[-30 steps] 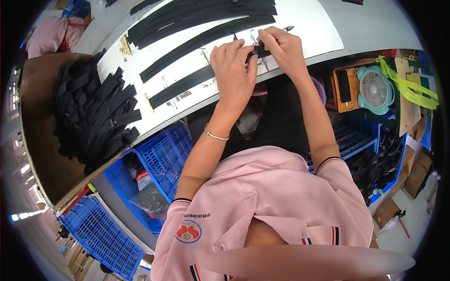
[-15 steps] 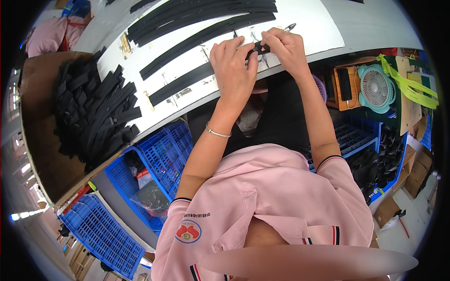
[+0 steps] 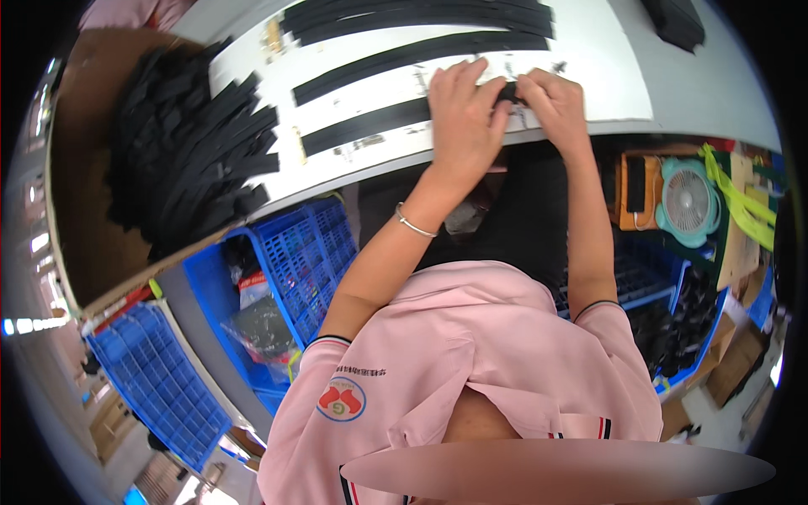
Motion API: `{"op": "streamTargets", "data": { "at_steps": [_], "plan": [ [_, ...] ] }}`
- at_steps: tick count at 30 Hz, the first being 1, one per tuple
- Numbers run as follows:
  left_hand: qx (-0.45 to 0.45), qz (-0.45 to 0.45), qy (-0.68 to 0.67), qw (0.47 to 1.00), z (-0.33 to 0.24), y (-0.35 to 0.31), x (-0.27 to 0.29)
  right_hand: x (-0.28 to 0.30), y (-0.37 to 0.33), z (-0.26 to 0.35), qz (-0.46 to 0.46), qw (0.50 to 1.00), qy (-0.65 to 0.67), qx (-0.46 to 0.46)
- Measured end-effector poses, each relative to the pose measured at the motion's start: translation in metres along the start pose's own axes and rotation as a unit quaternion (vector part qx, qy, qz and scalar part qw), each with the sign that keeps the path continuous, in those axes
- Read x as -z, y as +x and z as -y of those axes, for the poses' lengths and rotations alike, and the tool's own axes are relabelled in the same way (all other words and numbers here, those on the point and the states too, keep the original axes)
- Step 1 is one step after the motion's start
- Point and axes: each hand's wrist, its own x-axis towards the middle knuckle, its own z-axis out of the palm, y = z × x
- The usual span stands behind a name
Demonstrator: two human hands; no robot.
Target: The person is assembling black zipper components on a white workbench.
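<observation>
On a white board lies a long flat black strip, probably fabric or webbing. My left hand rests over its right part, outer fingers extended, thumb and index finger at the strip's end. My right hand is closed, its thumb and index finger pinching that same end. The fingers partly hide what happens there. Farther up the board are another single black strip and a bundle of several black strips.
A cardboard box heaped with short black strips stands left. Blue plastic crates sit below the table edge. To the right are a teal fan and a phone. A black object lies far right.
The view has shifted, so the board and hands appear farther right. Both hands stay at the strip's end. The pen seen by my right hand earlier no longer shows clearly.
</observation>
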Motion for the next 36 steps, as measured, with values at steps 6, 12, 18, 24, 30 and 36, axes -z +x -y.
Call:
{"op": "streamTargets", "data": {
  "at_steps": [6,12,18,24,30,36],
  "plan": [
    [0.062,0.083,0.05,0.993,-0.004,-0.03,0.047,0.006,-0.008,0.0,-0.087,0.986,0.117,-0.079],
    [0.019,0.115,0.059,0.991,0.035,0.003,0.041,0.0,-0.007,-0.006,-0.162,0.973,0.154,-0.062],
    [0.03,0.104,0.017,0.994,0.068,0.022,0.049,-0.005,-0.003,-0.001,-0.156,0.973,0.147,-0.083],
    [0.047,0.051,0.222,0.972,0.106,-0.018,0.145,-0.001,-0.003,0.004,-0.149,0.972,0.154,-0.093],
    [0.126,0.0,0.381,0.916,0.166,-0.041,0.226,-0.003,-0.003,0.001,-0.145,0.975,0.148,-0.075],
    [0.12,-0.032,0.282,0.951,0.143,-0.025,0.203,-0.003,-0.004,-0.004,-0.146,0.975,0.158,-0.062]
  ]
}}
